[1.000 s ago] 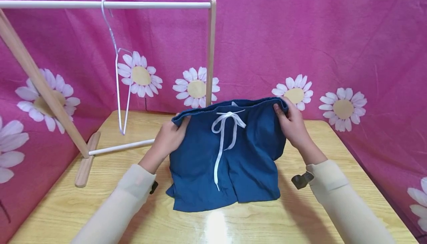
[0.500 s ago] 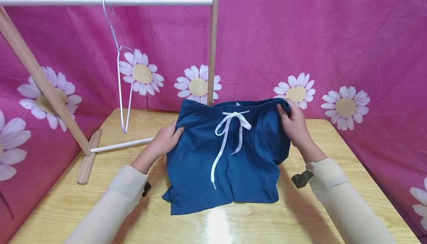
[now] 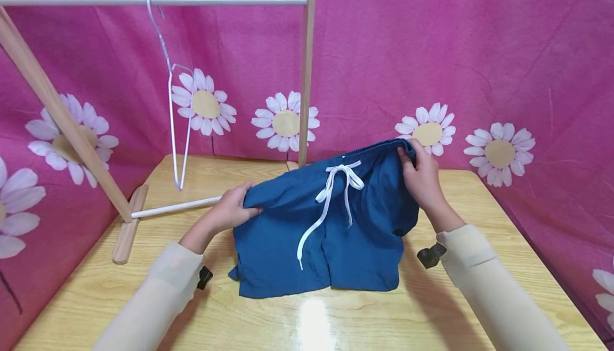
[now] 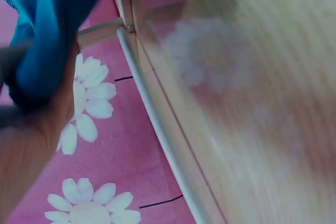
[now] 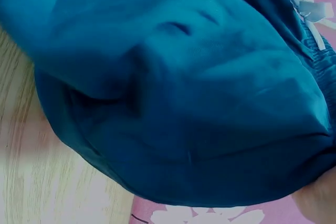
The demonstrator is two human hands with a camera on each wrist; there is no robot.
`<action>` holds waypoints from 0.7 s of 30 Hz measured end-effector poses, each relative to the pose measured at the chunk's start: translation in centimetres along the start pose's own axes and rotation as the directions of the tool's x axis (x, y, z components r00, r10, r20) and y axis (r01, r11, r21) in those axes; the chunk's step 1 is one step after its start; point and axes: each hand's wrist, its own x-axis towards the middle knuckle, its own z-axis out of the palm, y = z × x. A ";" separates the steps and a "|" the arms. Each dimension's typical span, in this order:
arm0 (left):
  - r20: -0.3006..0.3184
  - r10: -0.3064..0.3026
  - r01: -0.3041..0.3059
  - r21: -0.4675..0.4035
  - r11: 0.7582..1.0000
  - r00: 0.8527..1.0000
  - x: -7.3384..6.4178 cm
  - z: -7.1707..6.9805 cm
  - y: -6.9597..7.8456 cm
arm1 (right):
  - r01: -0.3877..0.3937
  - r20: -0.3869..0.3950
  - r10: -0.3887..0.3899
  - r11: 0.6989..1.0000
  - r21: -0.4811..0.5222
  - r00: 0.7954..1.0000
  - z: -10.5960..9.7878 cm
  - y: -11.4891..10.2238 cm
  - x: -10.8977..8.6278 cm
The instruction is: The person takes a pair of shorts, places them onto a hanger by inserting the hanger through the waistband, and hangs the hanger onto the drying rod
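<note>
Dark blue shorts (image 3: 288,244) with a white drawstring (image 3: 342,169) tied in a bow are held up over the table, leg hems hanging toward me. My left hand (image 3: 232,210) grips their left side, thumb in front, where the cloth folds over and sags. At the right end of the waistband my right hand (image 3: 423,178) pinches the edge, higher than the left. In the left wrist view a bunch of blue cloth (image 4: 44,40) hangs at the blurred left hand (image 4: 37,145). The shorts (image 5: 199,108) fill the right wrist view, with part of the right hand (image 5: 317,198) at its corner.
A rack with a white top rail (image 3: 230,0) and wooden posts (image 3: 307,79) stands at the back left of the wooden table (image 3: 374,319). From the rail hangs a white wire hanger (image 3: 171,127). A pink flowered cloth (image 3: 374,47) surrounds the table.
My left hand shifted from the waistband's left end down the side of the shorts and took a fresh grip. The left end of the waistband dropped. My right hand stayed nearly still.
</note>
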 end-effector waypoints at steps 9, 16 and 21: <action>-0.164 -0.224 0.225 -0.011 0.974 0.961 -1.1 0.0 -0.4 | -0.003 0.010 0.003 1.000 0.019 1.000 0.1 -0.2 -0.1; -0.131 -0.030 -0.020 -0.366 0.931 0.991 -2.1 0.0 -0.4 | 0.007 0.018 -0.007 1.000 -0.011 1.000 0.4 0.0 -0.3; -0.193 0.131 -0.152 -0.097 0.984 0.972 -2.6 0.4 0.0 | 0.002 0.019 -0.002 1.000 -0.003 1.000 0.5 -0.1 -0.2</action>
